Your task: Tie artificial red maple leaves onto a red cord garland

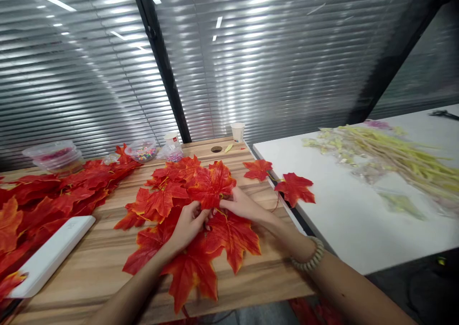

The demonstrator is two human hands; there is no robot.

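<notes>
A garland of red artificial maple leaves (pixel 233 239) with yellow-orange edges is bunched on the wooden table. My left hand (pixel 190 223) is closed, thumb and fingers pinching at the stems in the middle of the bunch. Close beside it, my right hand (pixel 239 204) is closed on the same garland, near the base of an upright leaf (pixel 211 184). The exact stem between my fingertips is hidden. Two more leaves on a thin stem trail to the right, the outer leaf (pixel 294 189) reaching over the white table.
More red leaves (pixel 71 191) are heaped at the left, beside a white power bank (pixel 53 253). Plastic tubs (pixel 53 155), a bead container (pixel 143 151) and a paper cup (pixel 237 132) stand at the back. Yellow stems (pixel 398 152) lie on the white table (pixel 351 219).
</notes>
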